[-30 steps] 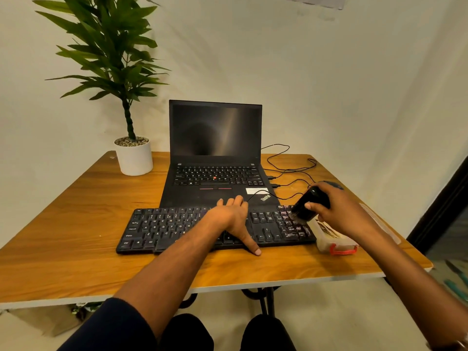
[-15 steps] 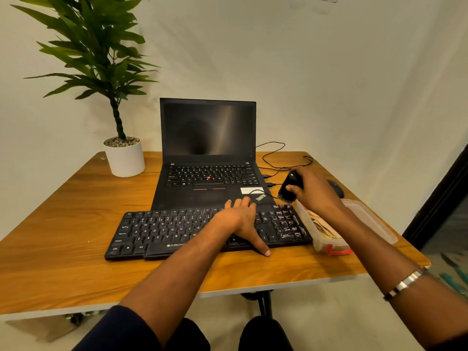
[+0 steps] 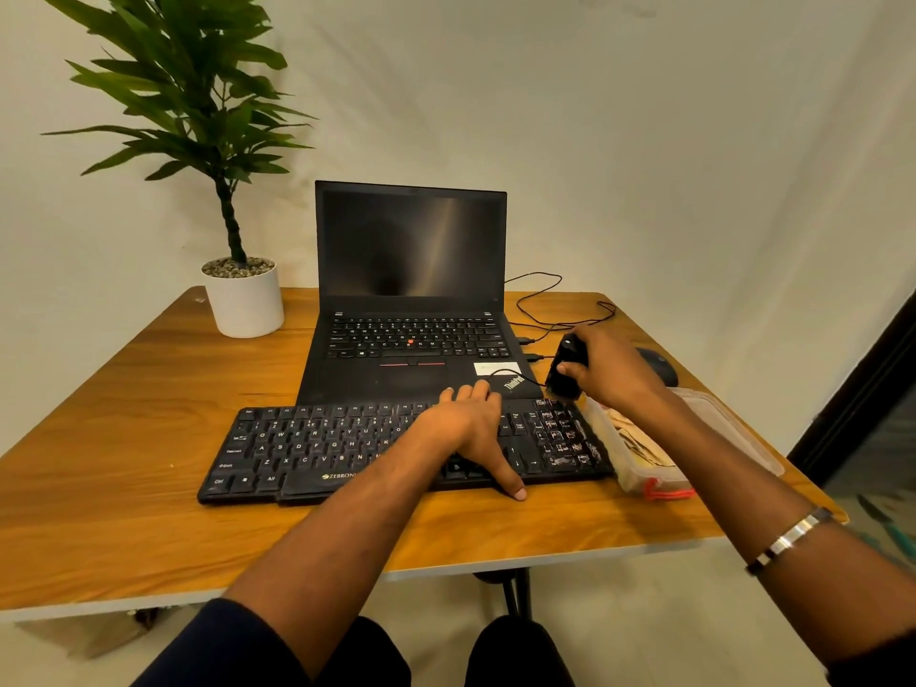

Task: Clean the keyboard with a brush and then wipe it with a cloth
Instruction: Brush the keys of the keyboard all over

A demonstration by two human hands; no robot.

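A black external keyboard [image 3: 317, 446] lies across the front of the wooden table [image 3: 124, 404]. My left hand [image 3: 471, 428] rests flat on its right half, fingers spread, thumb over the front edge. My right hand [image 3: 612, 366] grips a black brush [image 3: 565, 371] with its bristles down at the far right corner of the keyboard, just above the number pad. No cloth is clearly visible.
An open black laptop [image 3: 411, 300] stands behind the keyboard, with thin cables [image 3: 555, 309] at its right. A potted plant [image 3: 245, 300] sits at the back left. A clear plastic box [image 3: 644, 458] with its lid beside it and a black mouse [image 3: 659, 364] lie on the right.
My right hand carried the brush from the keyboard's right end up toward its far right corner. My left hand stayed pressed on the keyboard. The camera shifted slightly.
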